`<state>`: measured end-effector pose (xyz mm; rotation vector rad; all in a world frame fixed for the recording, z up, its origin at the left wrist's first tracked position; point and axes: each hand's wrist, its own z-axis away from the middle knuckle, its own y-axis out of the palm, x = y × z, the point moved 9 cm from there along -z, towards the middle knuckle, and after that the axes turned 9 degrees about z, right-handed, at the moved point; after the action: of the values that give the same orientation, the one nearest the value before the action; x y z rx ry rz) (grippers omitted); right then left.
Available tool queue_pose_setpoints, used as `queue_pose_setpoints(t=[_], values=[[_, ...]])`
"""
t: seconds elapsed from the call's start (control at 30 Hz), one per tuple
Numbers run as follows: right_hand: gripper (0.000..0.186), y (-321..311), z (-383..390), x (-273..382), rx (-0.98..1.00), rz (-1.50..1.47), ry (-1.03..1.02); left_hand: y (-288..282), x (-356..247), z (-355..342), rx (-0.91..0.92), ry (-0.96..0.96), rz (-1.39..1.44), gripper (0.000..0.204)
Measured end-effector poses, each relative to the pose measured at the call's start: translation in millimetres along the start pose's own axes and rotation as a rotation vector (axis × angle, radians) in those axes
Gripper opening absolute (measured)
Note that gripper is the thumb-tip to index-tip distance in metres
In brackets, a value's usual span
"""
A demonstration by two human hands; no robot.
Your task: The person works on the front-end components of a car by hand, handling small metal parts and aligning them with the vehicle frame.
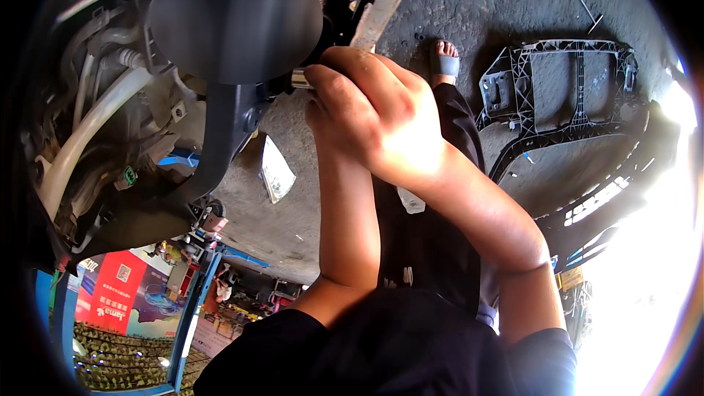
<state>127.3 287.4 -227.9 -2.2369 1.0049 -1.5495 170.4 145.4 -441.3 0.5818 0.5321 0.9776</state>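
My right hand (374,106) is closed, its fingers curled together beside the dark front parts of a vehicle. A short shiny metal cylinder (299,79) shows right at its fingertips. What lies inside the grip is hidden. My left hand (316,119) is mostly covered by the right one, so its fingers do not show. The forearms cross near the wrists. Left of the hands, a dark curved beam (224,143) runs downward, its upper part behind a smeared dark oval.
Pale pipes (88,136) and hoses fill the vehicle's left side. On the concrete floor lie a black front-end frame (579,121), a T-shaped tool (583,4) and a white sheet (277,169). A rusty metal edge (385,4) slants above my hands. My sandalled foot (445,62) stands beyond.
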Motion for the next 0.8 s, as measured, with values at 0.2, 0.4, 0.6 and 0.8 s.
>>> queue_pose_setpoints(t=[0.2,0.4,0.6,0.8], values=[[0.036,-3.6,-6.5,-3.1,0.008,0.052,-0.098,-2.2,13.4,-17.0,0.007,-0.001,0.018,0.046],[0.032,-1.2,-12.1,-1.7,0.109,0.048,-0.012,6.8,15.8,-21.3,0.005,0.035,0.027,0.046],[0.028,3.5,-14.0,-5.9,0.191,0.002,0.090,-2.8,20.9,-27.4,-0.019,0.061,0.031,0.046],[0.030,-1.2,-18.5,-6.7,0.162,-0.002,0.165,37.8,23.2,-7.9,-0.040,0.041,0.340,0.048]])
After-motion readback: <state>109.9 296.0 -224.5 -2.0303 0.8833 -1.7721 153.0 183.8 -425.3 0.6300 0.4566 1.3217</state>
